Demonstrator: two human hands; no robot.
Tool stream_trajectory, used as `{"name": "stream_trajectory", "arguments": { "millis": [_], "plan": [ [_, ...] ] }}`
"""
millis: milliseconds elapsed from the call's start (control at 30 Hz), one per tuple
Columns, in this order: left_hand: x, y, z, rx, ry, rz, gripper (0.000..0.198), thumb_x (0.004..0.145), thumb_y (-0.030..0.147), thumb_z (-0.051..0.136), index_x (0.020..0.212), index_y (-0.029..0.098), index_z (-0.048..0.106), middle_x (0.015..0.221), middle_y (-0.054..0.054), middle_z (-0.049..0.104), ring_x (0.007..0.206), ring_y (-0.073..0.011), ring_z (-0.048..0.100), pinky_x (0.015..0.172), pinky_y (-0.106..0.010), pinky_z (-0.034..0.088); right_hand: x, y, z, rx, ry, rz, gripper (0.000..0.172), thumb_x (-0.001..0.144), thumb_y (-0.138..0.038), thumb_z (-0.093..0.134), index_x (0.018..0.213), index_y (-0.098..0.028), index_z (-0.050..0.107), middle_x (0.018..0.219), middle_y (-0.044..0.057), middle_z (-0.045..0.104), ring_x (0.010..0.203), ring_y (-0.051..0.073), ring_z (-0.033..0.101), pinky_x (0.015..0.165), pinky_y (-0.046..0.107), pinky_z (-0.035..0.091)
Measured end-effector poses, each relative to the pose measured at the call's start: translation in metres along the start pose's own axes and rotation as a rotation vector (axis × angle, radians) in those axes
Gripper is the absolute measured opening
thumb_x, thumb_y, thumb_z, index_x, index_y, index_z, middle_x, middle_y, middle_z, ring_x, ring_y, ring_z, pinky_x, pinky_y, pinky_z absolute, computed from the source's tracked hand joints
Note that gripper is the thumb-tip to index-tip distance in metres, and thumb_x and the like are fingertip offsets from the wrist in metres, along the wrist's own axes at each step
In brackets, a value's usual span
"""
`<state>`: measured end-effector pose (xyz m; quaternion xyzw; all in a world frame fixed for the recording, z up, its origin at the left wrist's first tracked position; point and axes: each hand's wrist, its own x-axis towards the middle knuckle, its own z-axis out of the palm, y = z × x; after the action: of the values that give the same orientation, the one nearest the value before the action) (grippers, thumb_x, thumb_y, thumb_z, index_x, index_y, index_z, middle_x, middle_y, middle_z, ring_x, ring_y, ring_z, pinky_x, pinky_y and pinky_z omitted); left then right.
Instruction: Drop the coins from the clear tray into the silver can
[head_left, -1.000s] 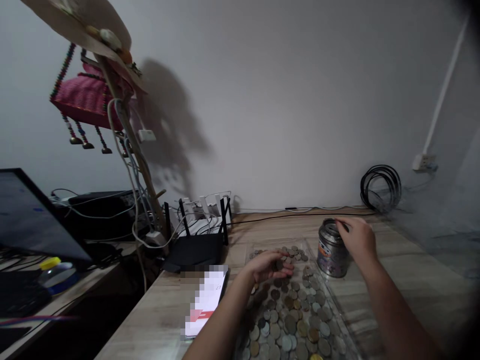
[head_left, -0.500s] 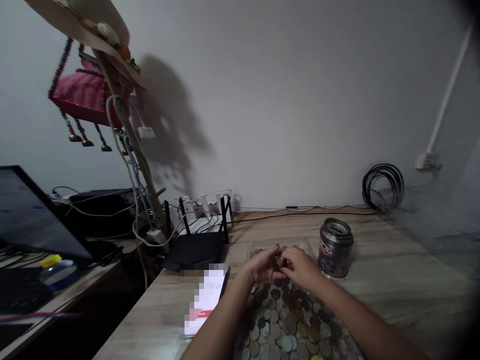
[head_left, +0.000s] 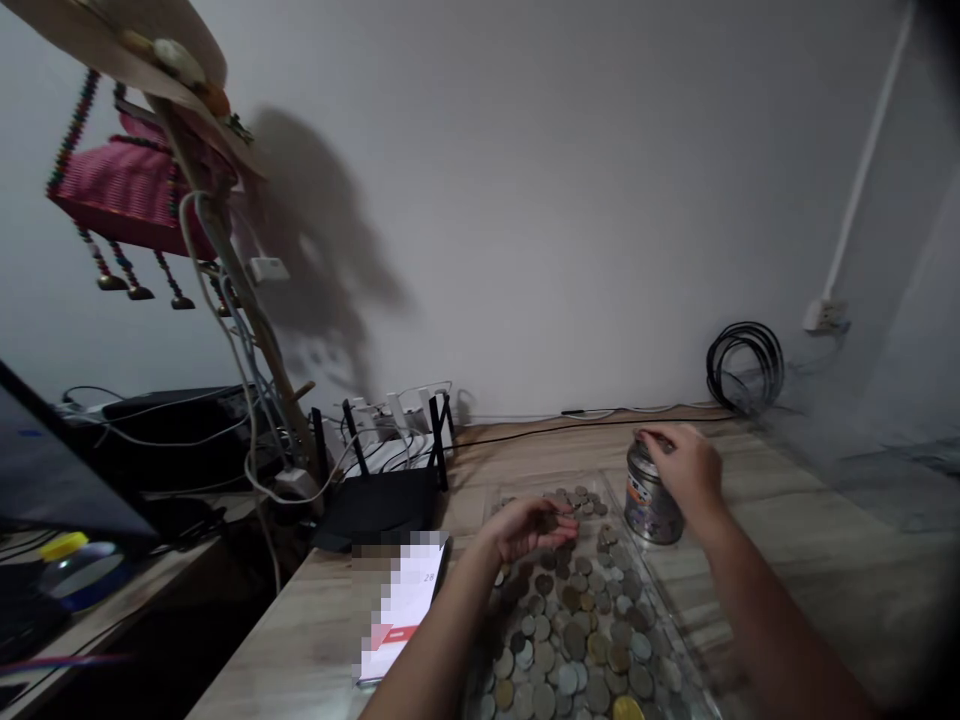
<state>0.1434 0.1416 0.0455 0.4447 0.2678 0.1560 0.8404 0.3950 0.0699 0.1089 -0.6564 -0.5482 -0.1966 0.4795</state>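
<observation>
A spread of several coins (head_left: 577,630) lies on a clear sheet on the wooden table (head_left: 787,560). My left hand (head_left: 529,527) hovers over the far end of the coins with its fingers curled, palm partly up, holding a few coins. A metal coin tin (head_left: 649,496) stands to the right of the coins. My right hand (head_left: 679,468) is over the top of the tin, fingertips pinched at its lid; whatever they hold is too small to see.
A black router (head_left: 382,500) with cables sits behind the coins at the left. A phone or card (head_left: 405,610) lies left of the coins. A coiled black cable (head_left: 744,368) leans against the wall. A monitor (head_left: 52,470) and bottle (head_left: 79,565) are on the far-left desk.
My right hand went from the tin to my left hand over the coins, then back to the top of the tin. The view has swung slightly to the right.
</observation>
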Motion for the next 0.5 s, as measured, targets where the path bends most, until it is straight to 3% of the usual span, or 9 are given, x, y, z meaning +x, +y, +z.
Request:
{"name": "stream_trajectory", "arguments": {
  "millis": [167,333,400,500],
  "plan": [
    [0.002,-0.001,-0.001,-0.001,0.013,0.014,0.027,0.076,0.023,0.048,0.095,0.007,0.06,0.094,-0.015,0.065,0.084,-0.0176,0.063,0.074,-0.025,0.047,0.011,0.034,-0.009,-0.204,-0.138,0.192,0.024,0.071,-0.041,0.052,0.077,-0.026,0.07,0.074,0.004,0.064,0.066,0.017,0.054,0.052,0.025,0.03],
    [0.002,0.001,-0.001,-0.056,0.054,0.04,0.03,0.078,0.024,0.047,0.096,0.004,0.059,0.095,-0.018,0.065,0.082,-0.0179,0.064,0.074,-0.026,0.048,0.009,0.04,-0.005,-0.18,-0.175,0.177,0.023,0.07,-0.04,0.053,0.075,-0.025,0.07,0.072,0.003,0.065,0.066,0.017,0.054,0.054,0.026,0.032],
    [0.002,0.001,-0.001,-0.082,0.066,0.04,0.032,0.08,0.027,0.045,0.097,0.004,0.058,0.095,-0.018,0.065,0.082,-0.0186,0.064,0.072,-0.025,0.048,0.008,0.034,-0.008,-0.152,-0.128,0.099,0.023,0.072,-0.038,0.053,0.078,-0.024,0.069,0.077,0.004,0.066,0.072,0.018,0.055,0.06,0.027,0.035],
    [0.002,0.001,-0.002,-0.119,0.058,0.041,0.036,0.083,0.033,0.043,0.099,0.003,0.057,0.095,-0.019,0.064,0.085,-0.0202,0.063,0.072,-0.026,0.048,0.003,0.014,-0.009,-0.037,0.05,-0.034,0.025,0.078,-0.034,0.049,0.089,-0.02,0.066,0.084,0.006,0.065,0.078,0.019,0.054,0.071,0.03,0.037]
  ]
}}
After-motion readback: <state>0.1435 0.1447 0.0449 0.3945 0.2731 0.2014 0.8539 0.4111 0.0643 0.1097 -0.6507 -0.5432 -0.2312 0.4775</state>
